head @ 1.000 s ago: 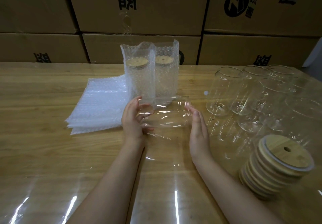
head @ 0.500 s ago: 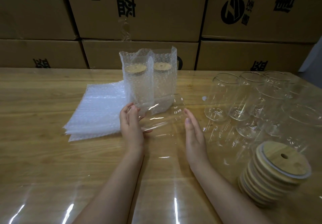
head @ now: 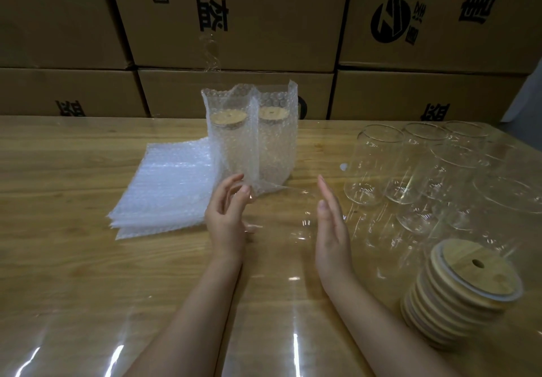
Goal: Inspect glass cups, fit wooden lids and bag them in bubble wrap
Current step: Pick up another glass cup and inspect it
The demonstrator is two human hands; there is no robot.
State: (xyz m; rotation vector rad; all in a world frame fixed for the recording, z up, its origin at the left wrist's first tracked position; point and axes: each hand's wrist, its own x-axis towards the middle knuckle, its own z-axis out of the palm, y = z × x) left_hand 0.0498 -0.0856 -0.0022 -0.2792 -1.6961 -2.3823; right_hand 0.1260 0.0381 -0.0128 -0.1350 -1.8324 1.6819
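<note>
**Head view.** A person is holding a clear glass cup point(head: 281, 212) on its side between both hands, at the centre of the table point(head: 73, 200). The cup is showing only as faint highlights, so its outline, and whether it is resting on the table or lifted, cannot be told.

- **Left hand** point(head: 225, 218): it is grasping one end of the cup, with the fingers point(head: 242, 190) curving over the top and the thumb reaching underneath.
- **Right hand** point(head: 331, 230): it is standing on edge, released, with straight fingers and the palm facing the other end of the cup. Whether the palm is touching the glass cannot be told.
- **Bagged cups** point(head: 231, 142): two are standing upright side by side just behind the hands, each wearing a wooden lid inside its bubble wrap.
- **Bubble-wrap bags** point(head: 167, 183): a flat stack is lying to the left of the bagged cups, touching the nearer one.
- **Empty cups** point(head: 372, 165): a cluster is standing upright to the right of the hands.
- **Wooden lids** point(head: 457, 288): a leaning stack is sitting in front of the empty cups, near the right forearm, and the top lid is showing a small round hole.
- **Plastic sheet** point(head: 293, 347): this glossy clear cover is lying over the tabletop.
- **Cardboard boxes** point(head: 264, 19): printed boxes are standing stacked behind the table.
</note>
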